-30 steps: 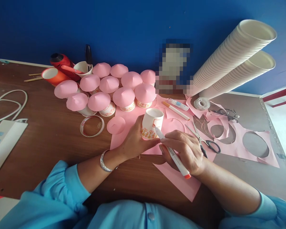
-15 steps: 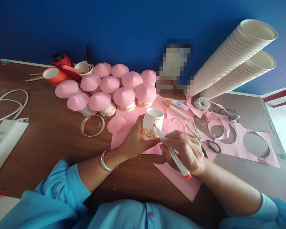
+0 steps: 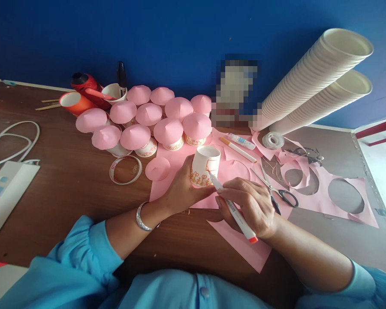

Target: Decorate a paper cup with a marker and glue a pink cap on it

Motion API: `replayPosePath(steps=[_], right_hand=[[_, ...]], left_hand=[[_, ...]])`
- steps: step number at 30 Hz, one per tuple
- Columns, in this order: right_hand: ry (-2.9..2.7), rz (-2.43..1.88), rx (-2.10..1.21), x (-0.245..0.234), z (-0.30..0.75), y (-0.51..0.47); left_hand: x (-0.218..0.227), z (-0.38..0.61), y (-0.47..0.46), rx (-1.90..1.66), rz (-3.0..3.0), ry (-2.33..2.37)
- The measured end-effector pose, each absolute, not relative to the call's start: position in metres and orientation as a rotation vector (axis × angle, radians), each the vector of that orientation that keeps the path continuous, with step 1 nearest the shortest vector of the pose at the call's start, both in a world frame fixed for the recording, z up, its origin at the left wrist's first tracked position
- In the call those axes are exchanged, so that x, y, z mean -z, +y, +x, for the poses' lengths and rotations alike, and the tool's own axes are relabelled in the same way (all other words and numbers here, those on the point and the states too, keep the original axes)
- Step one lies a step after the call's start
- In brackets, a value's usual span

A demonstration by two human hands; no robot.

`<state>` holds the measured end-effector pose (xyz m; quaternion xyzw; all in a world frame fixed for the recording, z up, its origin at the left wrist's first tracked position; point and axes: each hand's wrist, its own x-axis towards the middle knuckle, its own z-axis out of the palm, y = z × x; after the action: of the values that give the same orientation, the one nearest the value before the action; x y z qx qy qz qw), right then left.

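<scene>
My left hand (image 3: 182, 189) grips a small white paper cup (image 3: 206, 165) with orange key patterns, held on pink paper (image 3: 241, 244) on the brown table (image 3: 67, 189). My right hand (image 3: 249, 206) holds a white marker with an orange end (image 3: 233, 208); its tip touches the cup's side. A silver bangle sits on my left wrist. Behind the cup stands a cluster of several cups topped with pink paper cones (image 3: 148, 118).
Scissors (image 3: 275, 189) lie right of my right hand on pink sheets with round holes (image 3: 344, 195). Two long stacks of white cups (image 3: 312, 81) lean at the back right. A tape roll (image 3: 272, 139), pen (image 3: 237, 149), cut cup ring (image 3: 125, 169), power strip (image 3: 4, 195), orange cup (image 3: 71, 101).
The marker tip has shifted slightly lower along the cup's side. My left hand and the cup stay almost still.
</scene>
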<state>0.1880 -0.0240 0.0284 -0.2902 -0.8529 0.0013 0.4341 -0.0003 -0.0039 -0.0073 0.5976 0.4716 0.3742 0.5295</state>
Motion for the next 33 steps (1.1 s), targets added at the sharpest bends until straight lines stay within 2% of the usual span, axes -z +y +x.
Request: replayPosePath(steps=[33], right_hand=[[-2.115,-0.74,0.071,-0.0304,0.1874,-0.022]], left_hand=[[0.0075,0.0008,-0.0032,-0.937,1.458,1.097]])
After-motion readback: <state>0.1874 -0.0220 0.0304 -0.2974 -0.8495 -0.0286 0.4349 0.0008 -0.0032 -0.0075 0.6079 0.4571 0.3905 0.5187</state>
